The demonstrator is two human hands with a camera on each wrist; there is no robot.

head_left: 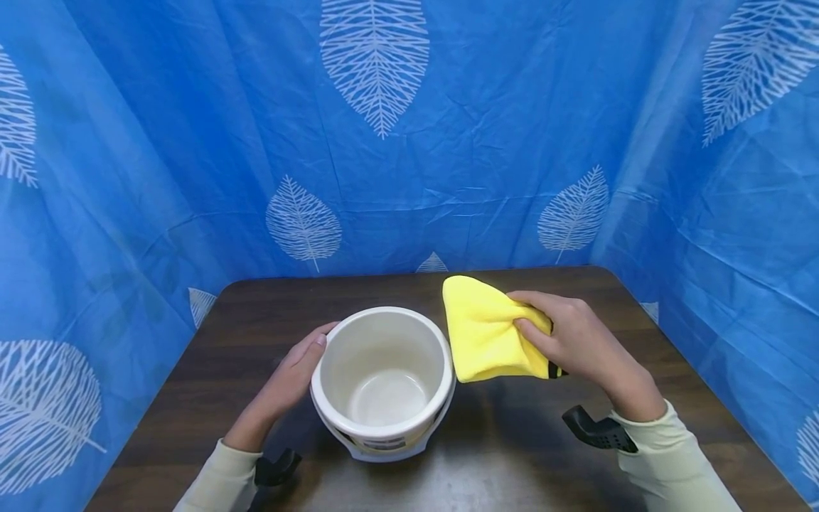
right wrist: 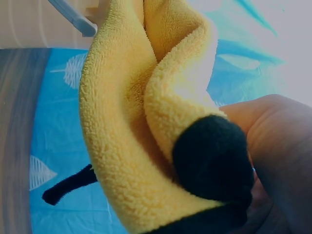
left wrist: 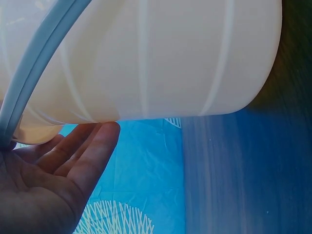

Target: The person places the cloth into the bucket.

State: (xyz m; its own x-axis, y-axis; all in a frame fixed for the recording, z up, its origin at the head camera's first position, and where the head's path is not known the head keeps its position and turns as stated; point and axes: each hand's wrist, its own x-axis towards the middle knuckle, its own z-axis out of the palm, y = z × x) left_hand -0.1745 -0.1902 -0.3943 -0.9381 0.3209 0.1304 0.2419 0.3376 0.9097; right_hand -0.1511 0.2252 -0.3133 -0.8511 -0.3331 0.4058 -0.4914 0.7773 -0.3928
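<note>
A deep white round pot (head_left: 384,419) with a thick rim and pale inside stands in front of me, open end up. A bluish-grey handle band (left wrist: 41,63) curves across its outside in the left wrist view. My left hand (head_left: 291,373) touches the pot's left side, thumb by the rim, fingers extended along the wall in the left wrist view. My right hand (head_left: 566,334) pinches a folded yellow cloth (head_left: 483,331) between thumb and fingers. Its left edge overlaps the pot's right rim in the head view. The fuzzy cloth has black edging (right wrist: 200,222) close to my hand.
The dark brown wooden table (head_left: 525,455) has rounded far corners. A blue curtain (head_left: 461,142) with white leaf prints hangs behind it and along both sides. Black wrist mounts (head_left: 598,430) sit at the cuffs of my pale sleeves (head_left: 672,462).
</note>
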